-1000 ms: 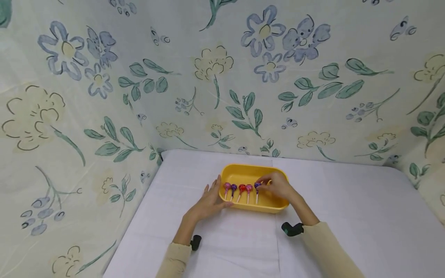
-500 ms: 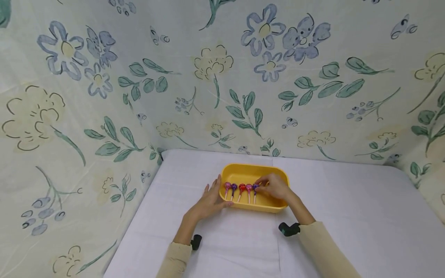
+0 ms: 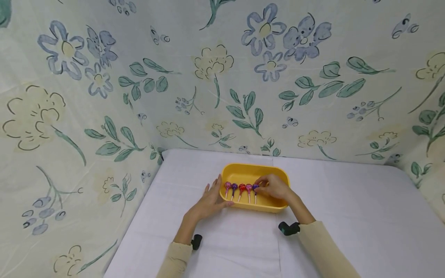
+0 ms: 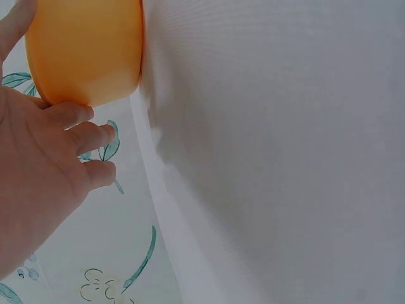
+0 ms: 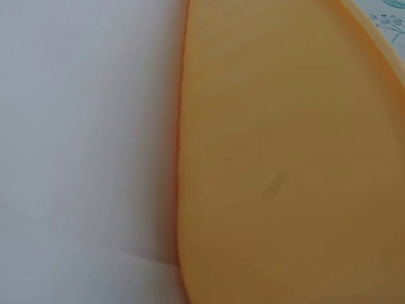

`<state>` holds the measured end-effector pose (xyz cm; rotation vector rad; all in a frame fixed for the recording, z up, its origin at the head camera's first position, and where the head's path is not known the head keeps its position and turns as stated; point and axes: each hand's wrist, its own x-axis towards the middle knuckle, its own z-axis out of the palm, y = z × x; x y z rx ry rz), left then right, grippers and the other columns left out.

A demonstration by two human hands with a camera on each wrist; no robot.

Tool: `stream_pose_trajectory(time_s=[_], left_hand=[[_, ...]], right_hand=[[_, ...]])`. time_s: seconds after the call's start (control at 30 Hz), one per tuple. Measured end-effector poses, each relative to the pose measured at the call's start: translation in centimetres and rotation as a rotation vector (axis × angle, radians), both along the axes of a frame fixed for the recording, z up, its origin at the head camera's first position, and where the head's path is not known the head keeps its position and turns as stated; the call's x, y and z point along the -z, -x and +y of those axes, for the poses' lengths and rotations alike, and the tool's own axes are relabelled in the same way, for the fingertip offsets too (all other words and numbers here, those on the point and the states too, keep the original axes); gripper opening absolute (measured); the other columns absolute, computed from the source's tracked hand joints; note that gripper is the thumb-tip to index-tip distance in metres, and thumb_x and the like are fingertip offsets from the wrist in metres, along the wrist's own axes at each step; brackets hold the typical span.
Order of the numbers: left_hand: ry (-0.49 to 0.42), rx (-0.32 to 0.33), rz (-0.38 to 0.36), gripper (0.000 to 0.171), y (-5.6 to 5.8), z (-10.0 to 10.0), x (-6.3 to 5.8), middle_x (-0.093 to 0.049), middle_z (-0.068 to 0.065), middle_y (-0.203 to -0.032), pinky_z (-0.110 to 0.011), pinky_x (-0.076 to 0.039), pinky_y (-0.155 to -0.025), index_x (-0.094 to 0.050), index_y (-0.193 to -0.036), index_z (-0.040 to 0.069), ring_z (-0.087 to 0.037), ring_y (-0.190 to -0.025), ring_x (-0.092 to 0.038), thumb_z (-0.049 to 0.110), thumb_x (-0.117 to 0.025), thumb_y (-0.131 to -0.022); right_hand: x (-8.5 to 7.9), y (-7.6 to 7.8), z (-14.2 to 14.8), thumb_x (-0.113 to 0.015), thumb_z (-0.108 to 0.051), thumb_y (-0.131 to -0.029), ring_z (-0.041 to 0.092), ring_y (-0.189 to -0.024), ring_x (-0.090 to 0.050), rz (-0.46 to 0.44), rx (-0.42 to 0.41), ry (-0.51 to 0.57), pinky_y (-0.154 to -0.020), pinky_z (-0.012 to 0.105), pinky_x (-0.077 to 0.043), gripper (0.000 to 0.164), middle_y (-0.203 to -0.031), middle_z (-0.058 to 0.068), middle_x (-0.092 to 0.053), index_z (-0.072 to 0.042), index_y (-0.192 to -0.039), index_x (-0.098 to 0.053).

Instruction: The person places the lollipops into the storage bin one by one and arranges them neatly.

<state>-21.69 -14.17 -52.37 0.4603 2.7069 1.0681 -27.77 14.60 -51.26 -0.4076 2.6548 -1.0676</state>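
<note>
A yellow tray (image 3: pixel 240 177) lies on the white-covered table in the head view. Inside it, a row of several lollipops runs from left to middle: pink (image 3: pixel 228 185), purple (image 3: pixel 234 186), red (image 3: pixel 242 187) and pink (image 3: pixel 248 187). At the row's right end my right hand (image 3: pixel 277 188) pinches a second purple lollipop (image 3: pixel 255 190) by its wrapped head, stick pointing toward me. My left hand (image 3: pixel 208 202) rests against the tray's left end, thumb at the front rim, fingers extended. The left wrist view shows this hand (image 4: pixel 38 164) touching the tray's outer wall (image 4: pixel 88 57).
A white cloth (image 3: pixel 323 185) covers the table around the tray. Behind and to the left hangs a floral-patterned curtain (image 3: pixel 215 112). Only the tray (image 5: pixel 285 139) and cloth (image 5: pixel 88 126) show in the right wrist view, with the hand out of frame.
My right hand has shifted slightly left with the purple lollipop, bringing it closer to the neighbouring pink one. The left hand holds its place at the tray's end.
</note>
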Motion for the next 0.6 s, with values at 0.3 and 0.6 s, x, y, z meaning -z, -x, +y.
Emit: stream_pose_trajectory(time_s=[0.3,0.6], left_hand=[[0.008,0.011,-0.007,0.112,0.04,0.15,0.05,-0.006,-0.008,-0.175,-0.053,0.005,-0.134,0.003,-0.167,0.012,-0.030,-0.164,-0.008,0.053,-0.071,-0.094],[0.009,0.011,-0.011,0.111,-0.02,0.19,-0.08,-0.005,-0.009,-0.175,-0.054,0.004,-0.133,0.003,-0.167,0.012,-0.031,-0.164,-0.007,0.053,-0.071,-0.094]], right_hand=[[0.16,-0.10,0.21,-0.078,-0.020,-0.094,0.019,-0.085,-0.055,-0.003,0.003,0.007,-0.067,0.023,-0.048,0.024,-0.097,0.008,-0.071,-0.005,-0.112,-0.077],[0.15,-0.08,0.12,-0.075,-0.027,-0.096,0.020,-0.083,-0.055,-0.006,0.024,-0.010,-0.065,0.023,-0.047,0.030,-0.099,0.010,-0.071,-0.003,-0.114,-0.076]])
